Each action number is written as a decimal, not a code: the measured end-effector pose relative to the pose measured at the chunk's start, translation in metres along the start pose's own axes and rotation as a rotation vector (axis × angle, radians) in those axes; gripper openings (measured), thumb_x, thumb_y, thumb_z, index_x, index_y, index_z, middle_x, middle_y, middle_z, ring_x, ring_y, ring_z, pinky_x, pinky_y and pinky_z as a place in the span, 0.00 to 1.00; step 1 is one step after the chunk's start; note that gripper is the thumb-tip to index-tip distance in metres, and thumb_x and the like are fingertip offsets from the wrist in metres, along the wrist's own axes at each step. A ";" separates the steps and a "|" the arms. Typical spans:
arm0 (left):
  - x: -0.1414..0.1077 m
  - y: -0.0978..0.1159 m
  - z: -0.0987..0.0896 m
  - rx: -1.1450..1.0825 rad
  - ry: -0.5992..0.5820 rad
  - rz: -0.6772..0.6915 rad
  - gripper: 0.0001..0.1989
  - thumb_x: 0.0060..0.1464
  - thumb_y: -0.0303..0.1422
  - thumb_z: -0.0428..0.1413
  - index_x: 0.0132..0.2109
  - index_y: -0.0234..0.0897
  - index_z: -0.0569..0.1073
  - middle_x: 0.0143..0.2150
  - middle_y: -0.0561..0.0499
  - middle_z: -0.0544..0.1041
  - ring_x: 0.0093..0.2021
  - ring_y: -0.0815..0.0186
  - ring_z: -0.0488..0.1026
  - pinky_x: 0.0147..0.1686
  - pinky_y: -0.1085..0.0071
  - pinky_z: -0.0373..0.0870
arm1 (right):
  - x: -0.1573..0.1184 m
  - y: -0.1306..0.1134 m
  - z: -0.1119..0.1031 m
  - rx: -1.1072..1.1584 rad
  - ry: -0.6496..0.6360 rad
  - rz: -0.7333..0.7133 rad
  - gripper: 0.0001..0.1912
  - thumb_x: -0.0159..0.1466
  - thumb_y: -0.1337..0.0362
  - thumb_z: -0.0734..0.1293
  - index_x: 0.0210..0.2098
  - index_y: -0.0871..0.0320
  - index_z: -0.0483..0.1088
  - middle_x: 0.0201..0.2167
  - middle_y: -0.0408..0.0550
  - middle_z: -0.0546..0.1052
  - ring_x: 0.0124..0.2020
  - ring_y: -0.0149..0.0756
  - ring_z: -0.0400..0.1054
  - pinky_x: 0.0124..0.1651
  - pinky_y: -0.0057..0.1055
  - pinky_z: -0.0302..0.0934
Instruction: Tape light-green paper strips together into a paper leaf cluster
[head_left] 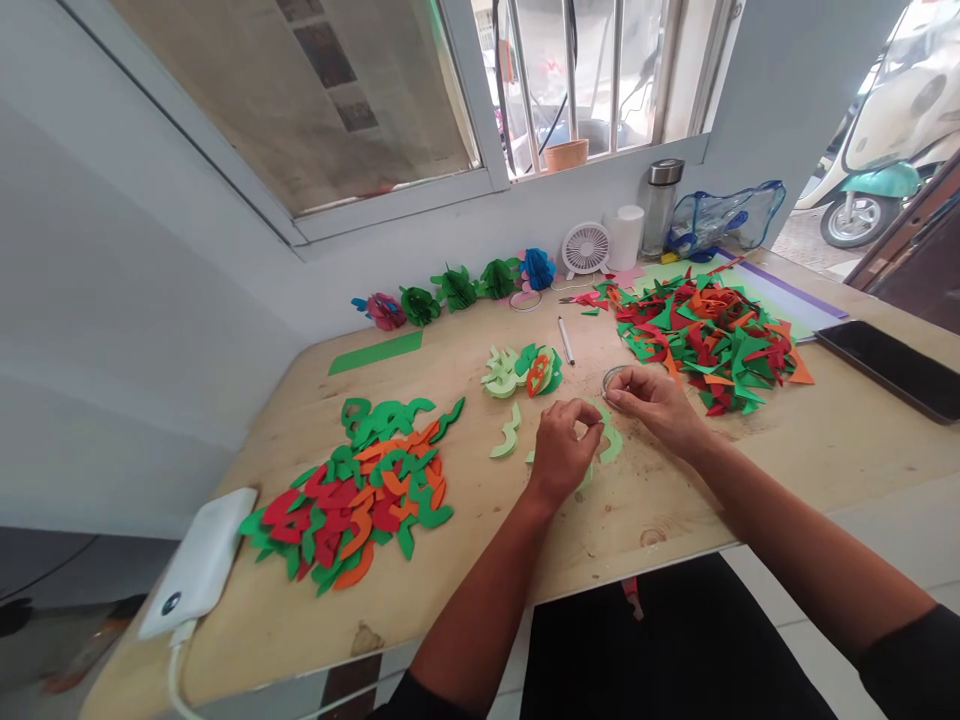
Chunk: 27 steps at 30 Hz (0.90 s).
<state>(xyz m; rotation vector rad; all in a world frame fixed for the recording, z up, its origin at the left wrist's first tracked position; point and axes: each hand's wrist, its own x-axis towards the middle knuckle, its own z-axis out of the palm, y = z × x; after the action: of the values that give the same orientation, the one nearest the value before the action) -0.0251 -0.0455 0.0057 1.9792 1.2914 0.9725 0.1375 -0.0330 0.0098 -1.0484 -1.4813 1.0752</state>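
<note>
My left hand (568, 447) is over the middle of the table, thumb and forefinger pinched together; what lies between them is too small to make out. Light green cut paper (611, 440) lies beneath and beside it. To its right, my right hand (654, 405) grips the edge of a small round object (613, 378), perhaps a ring or roll. A curved light green piece (508, 434) lies left of my left hand. Behind it sits a small group of light green, green and orange cutouts (523, 370). A white pen (565, 340) lies behind my hands.
Cut paper shapes (375, 490) are piled at left, paper scraps (720, 335) at right. Paper flowers (457, 288), a small fan (586, 249) and a bottle (661, 210) stand along the wall. A phone (892, 365) lies far right, a white power bank (201, 560) at left.
</note>
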 end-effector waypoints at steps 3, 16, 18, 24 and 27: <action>0.000 0.000 0.001 -0.033 0.011 -0.021 0.04 0.47 0.24 0.55 0.31 0.38 0.68 0.32 0.52 0.76 0.38 0.64 0.73 0.42 0.66 0.66 | 0.000 0.003 0.000 0.005 -0.014 -0.020 0.14 0.56 0.52 0.68 0.27 0.57 0.67 0.32 0.47 0.72 0.33 0.35 0.64 0.34 0.31 0.60; -0.003 0.001 0.003 -0.119 0.002 -0.032 0.25 0.47 0.23 0.52 0.54 0.38 0.61 0.28 0.56 0.74 0.29 0.69 0.72 0.36 0.70 0.68 | 0.000 0.000 0.002 0.024 -0.092 0.043 0.15 0.54 0.51 0.69 0.26 0.56 0.69 0.26 0.45 0.71 0.30 0.34 0.64 0.32 0.31 0.59; -0.003 0.001 0.003 -0.114 -0.013 -0.037 0.25 0.47 0.23 0.52 0.54 0.37 0.61 0.29 0.56 0.74 0.29 0.69 0.72 0.36 0.70 0.67 | 0.000 0.001 0.002 0.000 -0.085 0.051 0.15 0.54 0.51 0.69 0.25 0.57 0.69 0.23 0.43 0.69 0.27 0.32 0.62 0.30 0.30 0.57; -0.002 -0.003 0.004 -0.183 -0.027 -0.071 0.25 0.46 0.24 0.52 0.54 0.38 0.62 0.27 0.57 0.72 0.28 0.70 0.71 0.33 0.73 0.67 | 0.000 0.004 0.001 -0.048 -0.054 0.052 0.15 0.55 0.52 0.69 0.24 0.57 0.69 0.22 0.42 0.67 0.24 0.30 0.58 0.27 0.29 0.54; -0.001 -0.003 0.005 -0.257 -0.043 -0.100 0.24 0.45 0.24 0.52 0.53 0.37 0.64 0.25 0.58 0.70 0.28 0.71 0.70 0.31 0.75 0.67 | 0.000 0.005 0.001 -0.066 -0.050 0.044 0.15 0.55 0.52 0.69 0.24 0.57 0.69 0.22 0.42 0.67 0.24 0.30 0.58 0.27 0.29 0.53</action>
<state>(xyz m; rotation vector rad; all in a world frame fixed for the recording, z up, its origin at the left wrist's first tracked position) -0.0228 -0.0452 0.0000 1.7150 1.1672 0.9881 0.1368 -0.0322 0.0053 -1.1117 -1.5486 1.0968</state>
